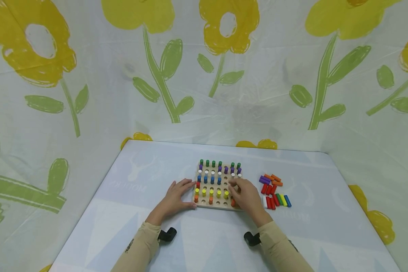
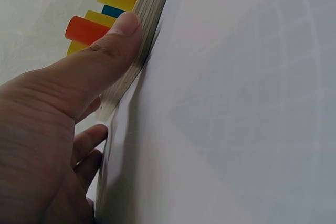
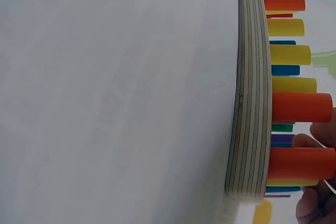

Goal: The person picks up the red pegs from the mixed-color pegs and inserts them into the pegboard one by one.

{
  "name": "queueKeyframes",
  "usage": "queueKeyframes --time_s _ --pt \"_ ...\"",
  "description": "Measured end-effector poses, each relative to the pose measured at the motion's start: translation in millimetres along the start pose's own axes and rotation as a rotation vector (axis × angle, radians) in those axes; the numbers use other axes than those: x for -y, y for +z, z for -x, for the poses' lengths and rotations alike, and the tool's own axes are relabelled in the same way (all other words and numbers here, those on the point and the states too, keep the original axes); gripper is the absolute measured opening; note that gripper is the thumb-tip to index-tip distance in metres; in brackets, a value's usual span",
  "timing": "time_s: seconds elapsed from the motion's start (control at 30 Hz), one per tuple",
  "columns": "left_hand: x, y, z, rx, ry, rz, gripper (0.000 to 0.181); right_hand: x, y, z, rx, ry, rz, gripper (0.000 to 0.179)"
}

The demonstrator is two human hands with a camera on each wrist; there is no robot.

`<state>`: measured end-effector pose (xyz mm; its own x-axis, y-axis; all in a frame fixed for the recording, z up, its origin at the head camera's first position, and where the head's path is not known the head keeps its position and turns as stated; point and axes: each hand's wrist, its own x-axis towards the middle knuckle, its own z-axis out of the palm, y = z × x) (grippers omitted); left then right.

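Observation:
A wooden pegboard (image 1: 221,206) lies on the table, with rows of coloured pegs standing in its holes. My left hand (image 1: 176,196) is at the board's left side, its fingers extended; in the left wrist view its thumb (image 2: 100,59) presses against the front edge near an orange peg (image 2: 86,31). Over the board's right part is my right hand (image 1: 245,194), with index finger and thumb bent close together among the pegs. Whether they pinch a peg is hidden. In the right wrist view, its fingertips (image 3: 307,142) show partly behind an orange peg (image 3: 302,107).
Right of the board lie loose pegs: purple ones (image 1: 264,180), orange ones (image 1: 277,184), red ones (image 1: 269,189), and a row with a green peg (image 1: 279,200) and a blue peg (image 1: 288,201). A flower-printed curtain (image 1: 265,94) stands behind the table (image 1: 122,211).

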<state>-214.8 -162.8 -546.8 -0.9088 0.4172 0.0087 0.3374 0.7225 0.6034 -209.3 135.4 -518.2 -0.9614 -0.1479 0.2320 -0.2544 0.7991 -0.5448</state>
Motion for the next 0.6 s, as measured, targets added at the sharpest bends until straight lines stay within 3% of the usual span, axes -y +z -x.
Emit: queueKeyframes --time_s 0.6 --pt "-3.3 -0.3 0.7 0.000 -0.016 0.000 0.091 -9.6 -6.6 4.7 -0.010 0.008 -0.002 0.018"
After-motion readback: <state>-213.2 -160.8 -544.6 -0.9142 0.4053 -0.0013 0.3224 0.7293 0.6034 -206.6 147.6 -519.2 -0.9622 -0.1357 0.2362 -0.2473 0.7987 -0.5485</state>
